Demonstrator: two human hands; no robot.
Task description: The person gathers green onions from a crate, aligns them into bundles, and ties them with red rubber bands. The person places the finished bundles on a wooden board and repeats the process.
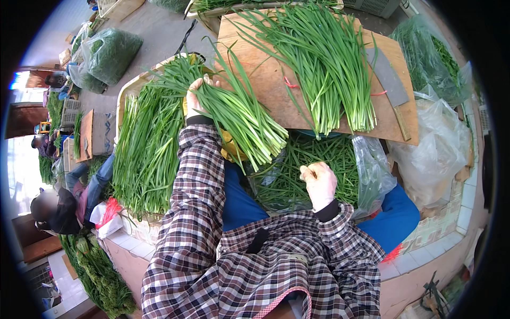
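Observation:
My left hand (197, 93) is closed around a bunch of garlic chives (247, 123), whose pale cut ends point down to the right. Curled fingers close my right hand (320, 183), with nothing visible in it, over a plastic bag (372, 171) of loose chive leaves (314, 171). Beyond the hands, a larger pile of chives (330, 71) lies on a wooden board (255, 87). Red ties (291, 83) show at the pile's sides. A cleaver (386, 77) lies along the board's right side, its wooden handle towards me.
At my left stands a crate (124, 89) packed with chives (147, 159). Clear plastic bags (434, 147) crowd the right side. A seated person (59, 207) is at the far left, near red string (109, 211). Filled bags (111, 56) stand on the floor behind.

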